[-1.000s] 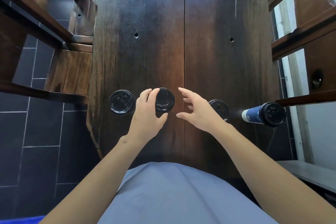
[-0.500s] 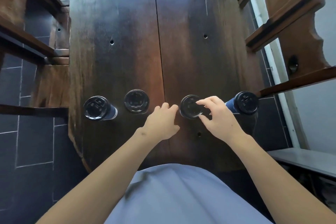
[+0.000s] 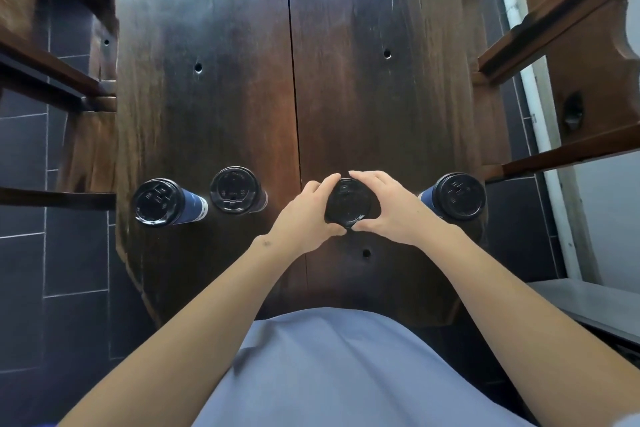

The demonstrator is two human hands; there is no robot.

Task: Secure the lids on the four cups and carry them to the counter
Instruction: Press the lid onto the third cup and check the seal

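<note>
Left hand point(image 3: 304, 217): forearm bare, reaching forward from lower left; fingers curved, thumb low, cupping the left rim of a black lid point(image 3: 349, 204). Right hand point(image 3: 393, 208): forearm bare, reaching from lower right; fingers arched over the far rim, thumb at the near edge. Both hands ring the lid, their thumb tips near each other.

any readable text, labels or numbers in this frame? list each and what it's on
None can be read.
Far-left cup lid: raised marks, too small and blurred.
Second cup lid: faint embossing, illegible.
Held cup lid: mostly covered by left hand and right hand.
Far-right cup lid: moulded marks, illegible.
</note>
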